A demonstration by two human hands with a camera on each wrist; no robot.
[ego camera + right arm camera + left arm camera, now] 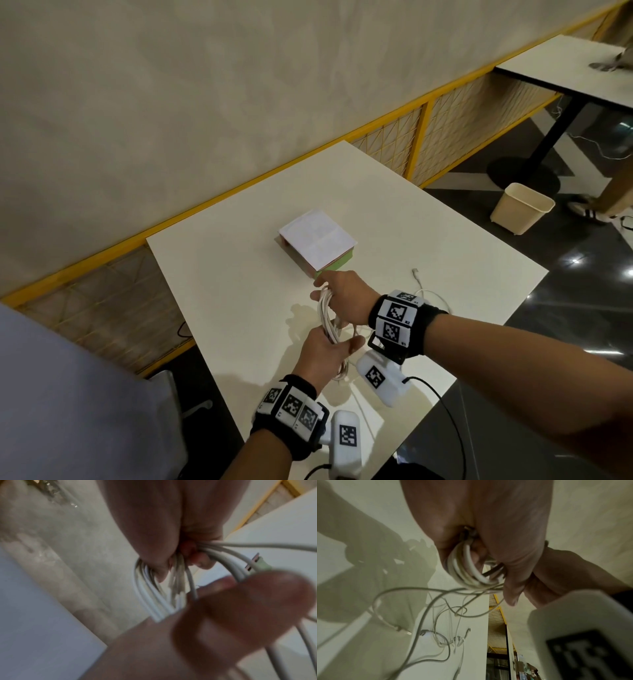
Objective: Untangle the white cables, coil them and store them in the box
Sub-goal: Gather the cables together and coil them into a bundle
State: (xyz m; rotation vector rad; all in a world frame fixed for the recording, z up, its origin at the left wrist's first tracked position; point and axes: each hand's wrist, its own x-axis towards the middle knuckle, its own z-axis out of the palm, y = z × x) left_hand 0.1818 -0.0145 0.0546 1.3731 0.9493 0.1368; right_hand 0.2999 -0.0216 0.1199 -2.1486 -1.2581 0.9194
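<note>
White cables (327, 317): a bundle of looped strands held above the tabletop (239, 267) between both hands, just in front of the box (317, 244); thinner loose strands (436, 616) trail from the bundle onto the surface, and one end with a small plug (415, 272) lies to the right.
Left hand (323, 358): fingers curled round the near end of the bundle, thumb across it.
Right hand (346, 296): pinching the far end of the loops with curled fingers; forefinger points toward the box.
Handling: judged light, soft and limp; the loops will likely spring open or slide apart if the grip slackens, and the jacket looks smooth, so somewhat slippery.
Where to hold: best at the two ends of the coil, where the strands bunch together, not by a single strand or a plug.
Risk: trailing strands may snag one another while the bundle is lifted.
Count, cables: cannot tell exactly; several strands in the bundle, at least a few loose ones below.
Count, boxes: one, its white lid lying on top.
Count, hands: two, both on the cables.
</note>
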